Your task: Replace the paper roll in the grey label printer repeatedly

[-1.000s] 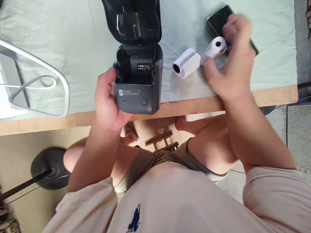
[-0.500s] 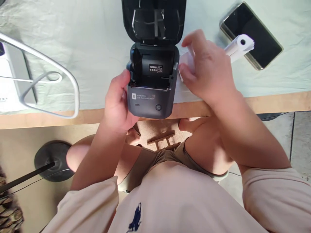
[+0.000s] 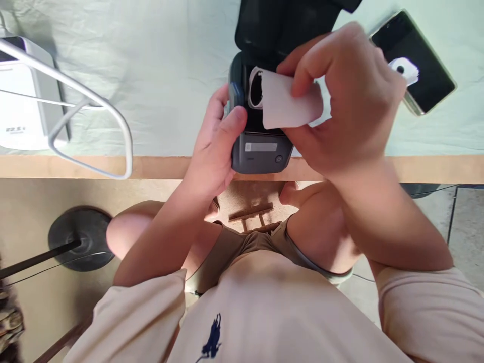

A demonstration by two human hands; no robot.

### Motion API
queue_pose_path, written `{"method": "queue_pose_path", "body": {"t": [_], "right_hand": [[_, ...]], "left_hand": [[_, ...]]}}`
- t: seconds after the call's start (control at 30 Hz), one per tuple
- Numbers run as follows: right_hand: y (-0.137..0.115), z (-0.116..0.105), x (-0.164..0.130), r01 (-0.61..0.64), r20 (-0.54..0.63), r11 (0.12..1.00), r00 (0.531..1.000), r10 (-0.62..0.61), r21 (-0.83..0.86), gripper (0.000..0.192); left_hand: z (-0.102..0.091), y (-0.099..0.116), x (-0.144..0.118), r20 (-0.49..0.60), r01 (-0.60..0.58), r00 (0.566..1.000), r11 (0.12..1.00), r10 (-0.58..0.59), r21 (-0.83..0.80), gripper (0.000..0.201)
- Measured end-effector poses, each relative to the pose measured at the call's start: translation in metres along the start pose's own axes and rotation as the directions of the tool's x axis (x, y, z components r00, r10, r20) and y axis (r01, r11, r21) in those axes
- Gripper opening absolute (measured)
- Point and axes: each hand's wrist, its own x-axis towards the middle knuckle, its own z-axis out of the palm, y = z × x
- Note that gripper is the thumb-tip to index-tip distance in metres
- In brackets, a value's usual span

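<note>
A dark grey label printer [image 3: 260,159] sits at the table's front edge, its black lid [image 3: 283,25] raised. My left hand [image 3: 219,136] grips the printer's left side, thumb on the rim of the paper bay. Between the thumb and fingers of my right hand [image 3: 348,96] is a white paper roll [image 3: 287,101] with a hollow core and a loose, torn-edged end. The roll is tilted over the bay, its left end at the opening. Whether it touches the bay floor is hidden.
A phone [image 3: 423,60] lies at the right, with another white roll [image 3: 405,69] over it, partly behind my right hand. On the left, a white cable [image 3: 126,136] loops in front of a white box-shaped device [image 3: 26,111]. The wooden table edge [image 3: 162,167] runs across in front.
My right hand has picked up the paper roll from beside the printer and brought it left over the open bay. My left thumb has moved onto the bay's rim.
</note>
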Motion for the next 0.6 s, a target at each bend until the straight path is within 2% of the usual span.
{"method": "queue_pose_path", "body": {"t": [0.03,0.1,0.17,0.23,0.3,0.4,0.47,0.53,0.6], "right_hand": [[-0.001,-0.001,-0.001,0.054,0.038,0.990,0.998,-0.049,-0.133,0.007],[0.001,-0.001,-0.002,0.104,0.116,0.943,0.991,-0.070,-0.317,0.011],[0.007,0.000,-0.002,0.106,0.162,0.945,0.985,-0.058,-0.308,0.007],[0.014,0.002,-0.003,0.154,0.155,0.961,0.981,-0.120,-0.229,0.018],[0.017,0.004,-0.005,0.244,0.115,0.951,0.967,-0.226,-0.188,0.031],[0.017,0.006,-0.010,0.416,0.055,0.894,0.909,-0.413,-0.166,0.027],[0.019,0.006,-0.011,0.500,-0.002,0.859,0.864,-0.503,-0.114,0.032],[0.024,0.007,-0.009,0.501,-0.098,0.862,0.857,-0.506,-0.069,0.037],[0.033,0.009,-0.003,0.432,-0.257,0.902,0.872,-0.416,0.005,0.027]], "left_hand": [[0.000,0.000,-0.001,0.000,0.001,1.000,1.000,-0.001,0.009,0.019],[0.000,0.000,-0.002,0.004,0.027,1.000,0.999,-0.027,0.029,0.020],[0.000,0.001,-0.001,0.017,0.052,0.998,0.998,-0.053,0.043,0.020],[0.001,0.003,0.001,0.020,0.061,0.998,0.998,-0.062,0.016,0.020],[0.002,0.005,0.003,0.029,0.057,0.998,0.998,-0.055,-0.036,0.021],[0.001,0.008,0.002,0.035,0.084,0.996,0.993,-0.081,-0.077,0.021],[0.000,0.009,0.000,0.030,0.103,0.994,0.993,-0.102,-0.059,0.016],[-0.003,0.009,-0.002,0.025,0.111,0.994,0.993,-0.111,-0.034,0.025],[-0.005,0.008,-0.004,0.032,0.113,0.993,0.994,-0.113,-0.003,0.037]]}}
